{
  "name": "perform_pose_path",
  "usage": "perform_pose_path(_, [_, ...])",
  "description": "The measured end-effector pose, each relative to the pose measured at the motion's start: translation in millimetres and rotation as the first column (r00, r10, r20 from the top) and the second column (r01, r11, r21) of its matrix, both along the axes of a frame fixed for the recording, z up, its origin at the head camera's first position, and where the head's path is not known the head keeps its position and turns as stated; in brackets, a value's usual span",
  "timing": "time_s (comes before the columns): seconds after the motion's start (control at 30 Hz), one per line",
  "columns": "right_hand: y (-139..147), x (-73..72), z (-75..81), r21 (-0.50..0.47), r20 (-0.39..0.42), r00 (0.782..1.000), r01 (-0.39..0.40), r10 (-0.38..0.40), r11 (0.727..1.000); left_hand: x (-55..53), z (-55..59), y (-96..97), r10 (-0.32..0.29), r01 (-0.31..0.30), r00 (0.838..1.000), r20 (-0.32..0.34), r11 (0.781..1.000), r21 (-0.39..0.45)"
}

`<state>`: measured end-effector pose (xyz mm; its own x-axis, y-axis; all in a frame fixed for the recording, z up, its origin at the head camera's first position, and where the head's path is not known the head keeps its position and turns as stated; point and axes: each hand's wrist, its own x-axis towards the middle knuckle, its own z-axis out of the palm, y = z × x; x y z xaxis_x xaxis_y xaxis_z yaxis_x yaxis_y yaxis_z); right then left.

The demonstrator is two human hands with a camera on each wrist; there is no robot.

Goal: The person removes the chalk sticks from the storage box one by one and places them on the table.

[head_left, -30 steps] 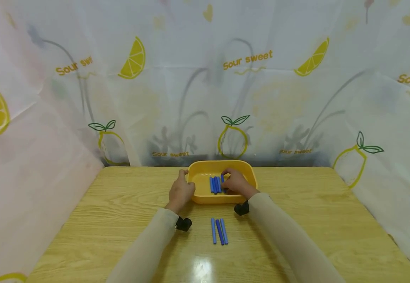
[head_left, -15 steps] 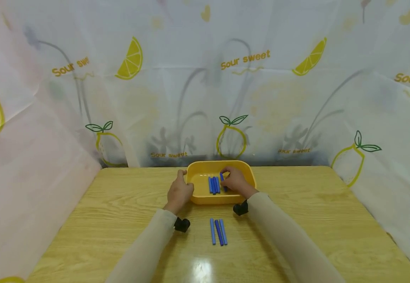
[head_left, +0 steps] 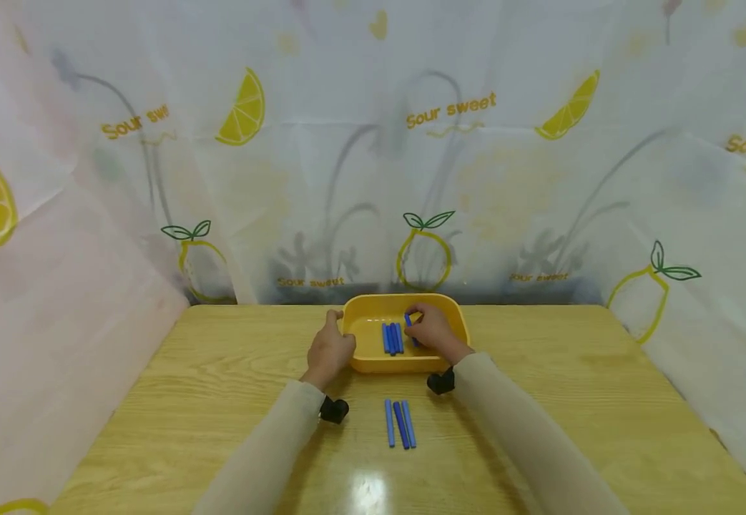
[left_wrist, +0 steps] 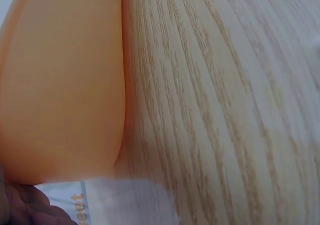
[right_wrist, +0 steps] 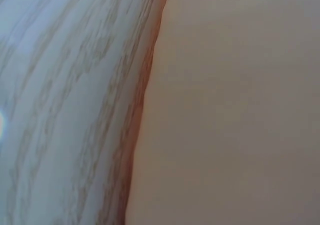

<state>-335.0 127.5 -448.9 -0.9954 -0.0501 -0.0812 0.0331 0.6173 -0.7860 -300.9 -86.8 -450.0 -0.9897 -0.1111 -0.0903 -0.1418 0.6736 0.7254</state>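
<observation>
A yellow plastic tray (head_left: 373,364) stands near the table's far edge in the head view. My left hand (head_left: 331,350) holds its left end, thumb at the rim and fingers along the outside. In the tray, my right hand (head_left: 433,330) pinches a slim dark blue stick (head_left: 408,320) between thumb and fingers, partly hidden by them. Just left of it, several blue sticks (head_left: 393,339) lie side by side on the tray floor. The left wrist view shows curled fingers (left_wrist: 35,207) beside the tray's orange-looking wall (left_wrist: 65,85). Tray wall (right_wrist: 225,110) fills the right wrist view, hiding the right hand.
Three more blue sticks (head_left: 400,424), two light and one dark, lie on the wooden table (head_left: 231,400) in front of the tray, between my forearms. A lemon-printed cloth (head_left: 321,179) hangs behind the table and along both sides.
The right hand's dark blue stick shifts slightly and tilts more within the tray. The left hand keeps its place on the tray. The three sticks on the table stay put.
</observation>
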Motion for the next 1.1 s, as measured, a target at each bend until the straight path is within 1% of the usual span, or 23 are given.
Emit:
perform_pose_path(0.1, [-2, -4.4, 4.4, 0.005, -0.024, 1.0, 0.002, -0.002, 1.0, -3.8, 3.9, -1.8, 0.003, -0.003, 1.0, -0.017, 1.0, -0.002])
perform_pose_path(0.17, [0, -4.1, 6.7, 0.019, -0.044, 0.999, 0.003, -0.002, 1.0, -3.5, 4.2, -0.4, 0.006, -0.006, 1.0, -0.028, 1.0, 0.005])
perform_pose_path(0.23, [-1, -4.6, 7.8, 0.019, -0.065, 0.998, -0.01, 0.012, 1.0, -3.0, 4.2, -0.6, 0.023, -0.022, 0.999, -0.044, 1.0, 0.012])
perform_pose_path(0.27, [-1, -4.8, 7.7, 0.019, -0.066, 0.998, -0.018, 0.019, 1.0, -2.3, 3.9, -1.1, 0.029, -0.028, 0.999, -0.046, 1.0, 0.012])
perform_pose_path(0.33, [-2, -4.2, 5.5, 0.025, -0.051, 0.998, -0.034, 0.035, 0.999, -0.1, 3.1, -2.3, 0.038, -0.038, 0.999, -0.03, 0.999, 0.009])
perform_pose_path(0.37, [-2, -4.0, 3.8, 0.023, -0.046, 0.998, -0.035, 0.036, 0.999, 0.6, 2.5, -2.7, 0.037, -0.036, 0.999, -0.028, 0.999, 0.01])
perform_pose_path(0.5, [-2, -2.9, -1.7, 0.003, -0.037, 0.999, 0.009, -0.009, 1.0, 1.6, 0.8, -2.1, 0.002, -0.001, 1.0, -0.029, 1.0, 0.023])
perform_pose_path(0.6, [0, -2.0, -1.8, -0.033, -0.031, 0.999, 0.035, -0.036, 0.999, 1.4, 1.0, -0.7, -0.02, 0.02, 0.999, -0.037, 1.0, 0.021])
perform_pose_path(0.67, [2, -0.6, 1.2, -0.067, -0.022, 0.999, 0.041, -0.043, 0.997, 1.2, 2.3, 1.1, -0.022, 0.023, 0.999, -0.044, 1.0, 0.01])
perform_pose_path(0.73, [5, 0.3, 5.1, -0.125, -0.02, 0.999, 0.044, -0.046, 0.991, 0.7, 4.7, 2.4, -0.027, 0.027, 0.998, -0.048, 1.0, -0.004])
perform_pose_path(0.83, [10, 2.7, 12.7, -0.197, -0.022, 0.999, 0.021, -0.026, 0.98, 0.0, 8.1, 2.9, -0.034, 0.033, 0.999, -0.042, 0.999, -0.022])
perform_pose_path(0.97, [14, 8.3, 21.8, -0.208, -0.052, 0.999, 0.002, -0.013, 0.978, 1.1, 8.2, 1.4, -0.044, 0.043, 0.998, -0.05, 0.999, -0.019])
perform_pose_path(1.1, [12, 17.3, 30.1, -0.198, -0.073, 0.997, -0.014, -0.001, 0.98, 4.3, 2.7, -1.7, -0.032, 0.032, 0.998, -0.048, 0.999, -0.013])
